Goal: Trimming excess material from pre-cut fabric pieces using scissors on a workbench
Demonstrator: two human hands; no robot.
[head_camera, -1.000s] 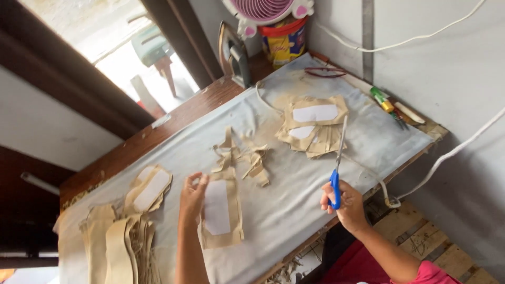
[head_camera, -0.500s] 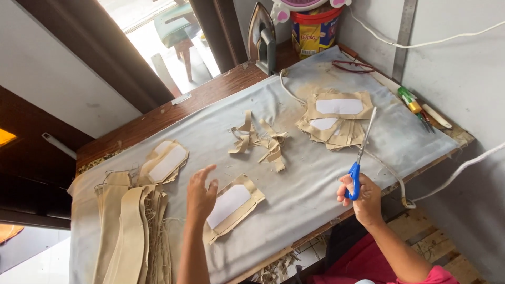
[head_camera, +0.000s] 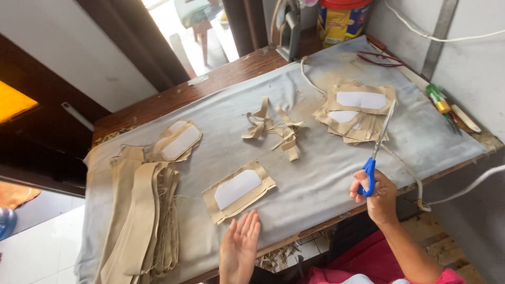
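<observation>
My right hand (head_camera: 377,193) grips blue-handled scissors (head_camera: 376,150) near the table's front edge, blades pointing up toward a stack of tan fabric pieces with white patches (head_camera: 355,111). My left hand (head_camera: 240,244) lies flat with fingers together on the grey cloth, just below a single tan fabric piece with a white rectangle (head_camera: 238,190); it holds nothing. A small heap of tan fabric strips (head_camera: 273,129) lies in the middle of the cloth.
A grey cloth (head_camera: 315,173) covers a wooden table. Long tan strips (head_camera: 141,221) pile up at the left, with another patched piece (head_camera: 178,142) above them. An iron (head_camera: 288,29), a yellow tin (head_camera: 339,23), a white cord (head_camera: 405,168) and a green-handled tool (head_camera: 441,102) sit at the back and right.
My left hand has slid off the patched fabric piece and now rests below it near the table edge. The scissors hand stays about where it was.
</observation>
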